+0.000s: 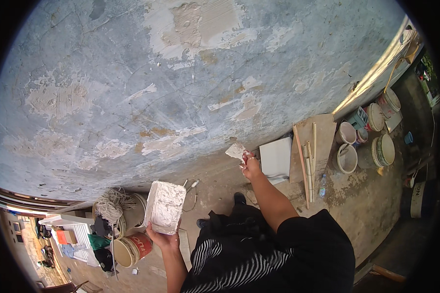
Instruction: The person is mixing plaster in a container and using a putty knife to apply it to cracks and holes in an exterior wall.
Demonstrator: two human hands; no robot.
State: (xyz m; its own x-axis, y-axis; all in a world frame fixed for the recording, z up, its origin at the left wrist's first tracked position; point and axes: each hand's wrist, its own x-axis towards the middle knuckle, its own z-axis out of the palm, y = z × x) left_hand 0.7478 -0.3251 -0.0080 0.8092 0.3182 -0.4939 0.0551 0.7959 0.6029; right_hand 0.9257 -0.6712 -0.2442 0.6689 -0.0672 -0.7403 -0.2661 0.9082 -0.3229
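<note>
My left hand [162,238] holds up a flat board [165,205] caked with white plaster. Its fingers grip the board's lower edge. My right hand [250,167] is closed on the red handle of a putty knife [236,151]; the knife's plaster-smeared blade points up and left, near the base of the wall. The wall [181,93] is blue-grey, peeling, with several pale filled patches.
Buckets [347,158] and tubs stand along the wall's foot at the right. A white tile [276,157], a board and wooden sticks [308,161] lean there. A coil of rope [111,205], an orange bucket [132,248] and clutter sit at the lower left.
</note>
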